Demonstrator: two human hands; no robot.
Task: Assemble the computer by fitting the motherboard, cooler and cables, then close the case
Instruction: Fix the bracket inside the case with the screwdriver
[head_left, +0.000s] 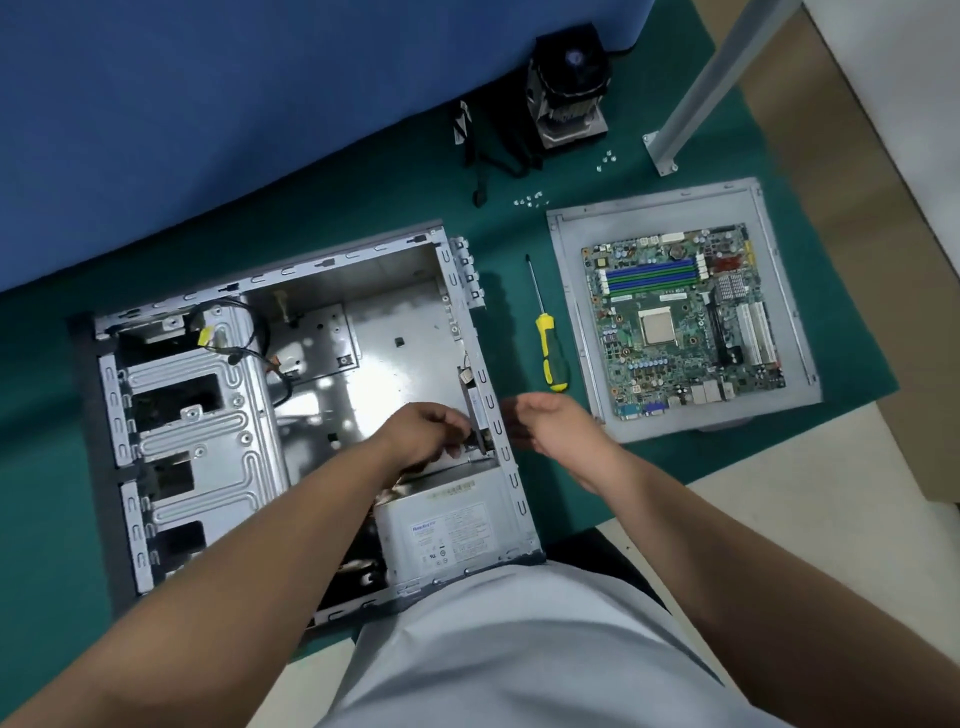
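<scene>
Head view: your motherboard (683, 322) lies on the side panel (571, 322), right of the case (291, 395). Your right hand (558, 423), fingers relaxed, is nearer; your left hand (426, 434) pinches something dark inside.

Case floor (395, 322): bare metal, open from above.
Near end: power supply (452, 530) blocks.
Left side: drive cage (192, 410) and loose cables (260, 343) crowd it.
Counter (519, 228) gap beside motherboard (685, 322): screwdriver (545, 332) lies there.
</scene>
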